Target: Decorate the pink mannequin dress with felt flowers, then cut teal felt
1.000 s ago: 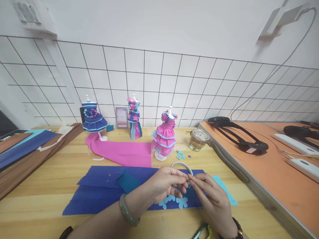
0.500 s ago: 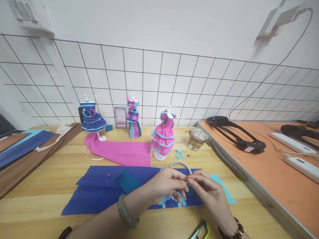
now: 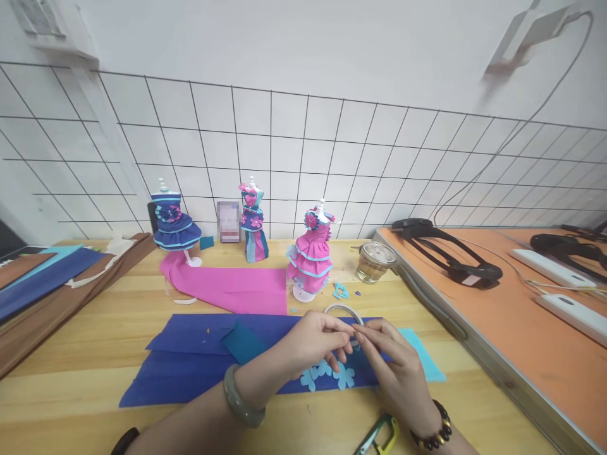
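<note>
My left hand [image 3: 318,341] and my right hand [image 3: 397,361] meet at the fingertips above a dark blue sheet [image 3: 190,376]. Both are closed in a pinch; whatever lies between the fingers is too small and hidden to make out. Right behind the fingertips is a roll of tape [image 3: 342,308], partly covered by them. Light blue flower cutouts [image 3: 344,376] lie on the blue sheet below my left hand. A teal piece [image 3: 243,344] rests on the same sheet, left of my hand. Near my right wrist lies a green and yellow cutting tool [image 3: 379,436].
Three small dress forms stand behind: one in blue [image 3: 175,227], one multicoloured [image 3: 255,221], one in pink frills [image 3: 310,256]. A pink sheet [image 3: 237,287] lies before them. At the right are a lidded glass jar [image 3: 374,262] and an orange surface [image 3: 497,335] bearing black headgear [image 3: 465,262].
Both hands have shifted very slightly up, still pinched together at the fingertips. The view has moved a little, and more of the cutting tool and flower cutouts shows.
</note>
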The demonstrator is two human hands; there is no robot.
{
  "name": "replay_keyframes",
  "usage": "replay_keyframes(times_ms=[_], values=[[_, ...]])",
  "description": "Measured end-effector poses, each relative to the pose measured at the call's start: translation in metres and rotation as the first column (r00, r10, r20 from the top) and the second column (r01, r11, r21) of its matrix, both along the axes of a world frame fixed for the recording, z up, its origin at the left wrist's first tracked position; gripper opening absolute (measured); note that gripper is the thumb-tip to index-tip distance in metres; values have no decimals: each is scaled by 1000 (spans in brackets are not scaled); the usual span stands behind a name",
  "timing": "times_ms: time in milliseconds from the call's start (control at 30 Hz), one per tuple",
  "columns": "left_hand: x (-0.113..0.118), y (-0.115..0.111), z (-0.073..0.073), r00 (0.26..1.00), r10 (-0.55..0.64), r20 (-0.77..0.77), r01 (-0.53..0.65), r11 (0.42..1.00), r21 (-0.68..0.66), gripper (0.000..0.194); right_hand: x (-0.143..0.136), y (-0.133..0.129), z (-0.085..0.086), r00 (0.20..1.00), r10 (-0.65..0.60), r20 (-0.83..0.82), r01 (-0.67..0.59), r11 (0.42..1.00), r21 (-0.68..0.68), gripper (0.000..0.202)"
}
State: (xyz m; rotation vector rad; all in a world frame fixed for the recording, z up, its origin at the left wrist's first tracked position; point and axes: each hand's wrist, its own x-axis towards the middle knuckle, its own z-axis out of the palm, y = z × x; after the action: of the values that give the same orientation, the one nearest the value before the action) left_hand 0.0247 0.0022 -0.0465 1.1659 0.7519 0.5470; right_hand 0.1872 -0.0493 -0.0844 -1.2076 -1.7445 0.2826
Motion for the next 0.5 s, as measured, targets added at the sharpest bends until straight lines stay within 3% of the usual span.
replay_keyframes(times_ms=[133, 300, 500], values=[[2, -1, 0, 992, -10, -127, 25, 993, 111, 12, 1, 1, -4, 999, 1, 46, -1, 1000, 15, 19], [2, 1, -5, 997, 3, -75, 2, 998, 61, 17, -3, 0, -1, 998, -56, -13, 55, 996, -76, 14], [-8, 20, -11, 964, 241, 112, -232, 968, -92, 23, -5, 1, 1, 990, -123, -69, 109, 977, -182, 18]])
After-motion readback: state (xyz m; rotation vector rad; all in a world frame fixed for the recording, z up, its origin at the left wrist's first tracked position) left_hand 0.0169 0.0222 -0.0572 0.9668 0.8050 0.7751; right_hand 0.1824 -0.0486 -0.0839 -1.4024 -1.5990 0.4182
